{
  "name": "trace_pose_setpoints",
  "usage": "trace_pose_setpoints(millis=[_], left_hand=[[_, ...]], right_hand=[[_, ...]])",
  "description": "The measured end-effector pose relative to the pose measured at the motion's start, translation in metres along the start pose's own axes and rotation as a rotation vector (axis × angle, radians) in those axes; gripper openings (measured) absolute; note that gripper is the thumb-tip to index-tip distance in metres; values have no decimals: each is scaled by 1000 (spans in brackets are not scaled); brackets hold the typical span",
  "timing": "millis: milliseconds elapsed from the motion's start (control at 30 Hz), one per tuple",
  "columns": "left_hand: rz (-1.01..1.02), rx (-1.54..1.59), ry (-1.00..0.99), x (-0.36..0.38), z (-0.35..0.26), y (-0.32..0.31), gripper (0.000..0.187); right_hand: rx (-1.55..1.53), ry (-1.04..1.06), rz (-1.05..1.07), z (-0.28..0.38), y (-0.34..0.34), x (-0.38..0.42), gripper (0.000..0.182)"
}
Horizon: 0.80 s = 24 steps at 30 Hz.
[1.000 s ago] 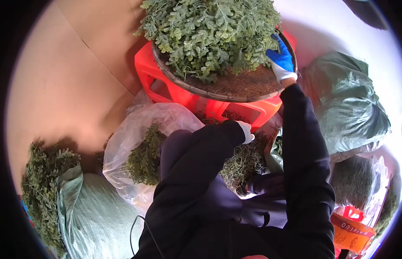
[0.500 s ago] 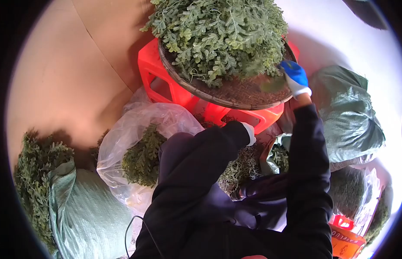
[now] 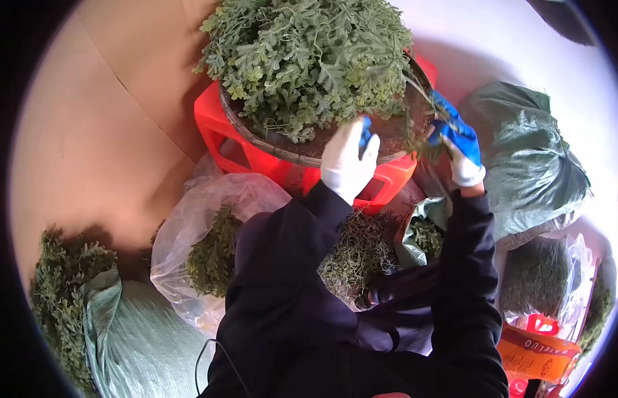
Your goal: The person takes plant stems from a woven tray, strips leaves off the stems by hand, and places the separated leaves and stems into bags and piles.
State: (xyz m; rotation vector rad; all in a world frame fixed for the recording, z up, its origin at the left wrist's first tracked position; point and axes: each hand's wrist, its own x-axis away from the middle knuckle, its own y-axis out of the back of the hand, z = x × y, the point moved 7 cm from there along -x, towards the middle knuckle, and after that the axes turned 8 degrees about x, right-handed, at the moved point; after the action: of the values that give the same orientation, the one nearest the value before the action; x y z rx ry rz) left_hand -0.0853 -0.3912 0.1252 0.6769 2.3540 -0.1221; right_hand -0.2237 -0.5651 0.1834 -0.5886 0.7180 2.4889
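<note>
A heap of green fern-like sprigs (image 3: pixel 315 63) is piled on a round woven tray (image 3: pixel 388 132). My right hand (image 3: pixel 460 147), in a white glove with a blue palm, is closed around a leafy sprig (image 3: pixel 411 126) at the tray's right edge. Its stem slants up from my fingers and its leaves hang to the left. My left hand (image 3: pixel 347 159), gloved alike, is over the tray's front rim, just below the heap. Its fingers are curled, with the thumb apart, and nothing shows between them.
Red plastic stools (image 3: pixel 213 123) hold up the tray. A clear plastic bag (image 3: pixel 176 249) with sprigs lies at left, near a green woven sack (image 3: pixel 146 338). Loose stems (image 3: pixel 359 255) lie below. Another full sack (image 3: pixel 521 166) and an orange bag (image 3: pixel 538 355) are at right.
My left hand has risen from below the tray to its front rim. My right hand has come slightly lower, and the sprig in it shows more clearly. The view has shifted a little.
</note>
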Motion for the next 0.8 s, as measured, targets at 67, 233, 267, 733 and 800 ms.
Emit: trace_pose_setpoints(millis=[67,233,267,733,800], left_hand=[[-143,-150,-173,-19,-3,12,57],[-10,-497,-313,-62,-8,-1,83],[22,-534,-304,-68,-3,-4,80],[240,-482,-390,-51,-4,-8,29],[272,-488,-435,-48,-4,-12,24]], right_hand=[[-47,37,75,15,-15,18,10],[-311,10,219,7,-41,49,15],[-319,5,244,8,-40,52,15],[-128,-108,-376,-11,69,133,26],[-61,-92,-453,-11,80,138,20]])
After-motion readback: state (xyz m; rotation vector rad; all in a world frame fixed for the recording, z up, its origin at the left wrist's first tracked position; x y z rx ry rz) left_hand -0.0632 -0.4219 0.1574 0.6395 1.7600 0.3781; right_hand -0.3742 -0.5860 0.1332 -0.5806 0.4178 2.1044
